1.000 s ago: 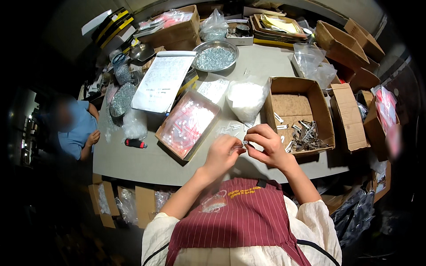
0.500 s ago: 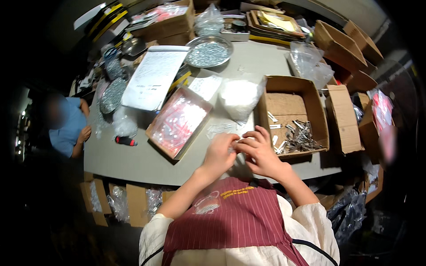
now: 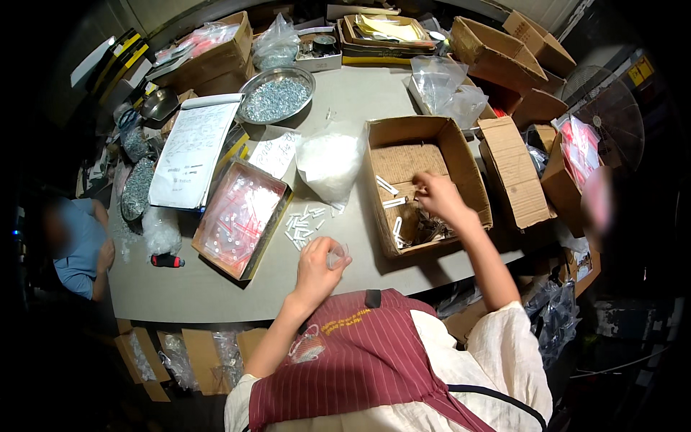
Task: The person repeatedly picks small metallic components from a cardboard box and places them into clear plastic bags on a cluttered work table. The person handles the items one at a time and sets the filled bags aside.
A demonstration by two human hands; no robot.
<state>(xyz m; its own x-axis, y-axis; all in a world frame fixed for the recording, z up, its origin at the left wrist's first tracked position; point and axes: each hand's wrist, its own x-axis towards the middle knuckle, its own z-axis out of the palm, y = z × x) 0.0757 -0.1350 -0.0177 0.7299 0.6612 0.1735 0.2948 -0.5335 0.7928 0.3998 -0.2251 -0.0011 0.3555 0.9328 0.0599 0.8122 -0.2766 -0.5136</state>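
Head view: left hand (image 3: 317,265) pinches a small clear plastic bag (image 3: 337,254) open-side up for filling, right hand (image 3: 437,196) reaches, fingers curled, into the open brown cardboard box (image 3: 461,155) of metal parts just beyond it.

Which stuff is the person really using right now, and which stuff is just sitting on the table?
Being used:
- left hand holding a small clear plastic bag
- right hand reaching into the open brown cardboard box
- small white pieces on the table

Just lying about:
- round metal bowl of silvery bits
- white printed paper sheet
- red-handled tool
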